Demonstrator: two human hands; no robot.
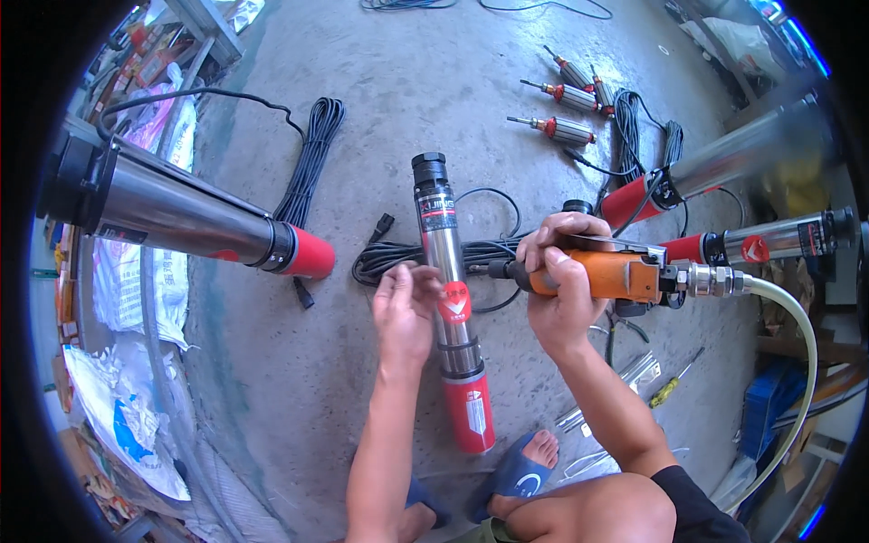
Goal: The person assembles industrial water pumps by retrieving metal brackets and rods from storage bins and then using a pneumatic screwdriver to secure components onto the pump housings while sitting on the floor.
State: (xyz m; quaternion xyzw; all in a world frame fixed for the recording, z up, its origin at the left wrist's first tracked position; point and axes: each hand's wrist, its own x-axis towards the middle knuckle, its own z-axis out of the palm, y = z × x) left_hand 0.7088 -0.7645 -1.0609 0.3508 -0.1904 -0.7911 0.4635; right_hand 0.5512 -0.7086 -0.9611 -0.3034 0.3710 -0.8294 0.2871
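A submersible pump (445,249) lies lengthwise in front of me on the floor. Its body is steel, with a black fitting at the far end and a red section at the near end. Beside its middle is my left hand (405,306), fingers curled and bunched; whatever they may pinch is too small to make out. My right hand (563,294) grips an orange air screwdriver (614,275) held level, its black nose pointing left toward the pump. From the tool's back end, a pale air hose (798,317) curves down to the right.
Upright pumps stand at left (181,204) and right (733,154). Coiled black cable (380,261) lies around the middle pump; another cable bundle (312,167) is farther left. Several motor rotors (563,129) lie at the far right. A yellow-handled screwdriver (665,391) lies near my right forearm.
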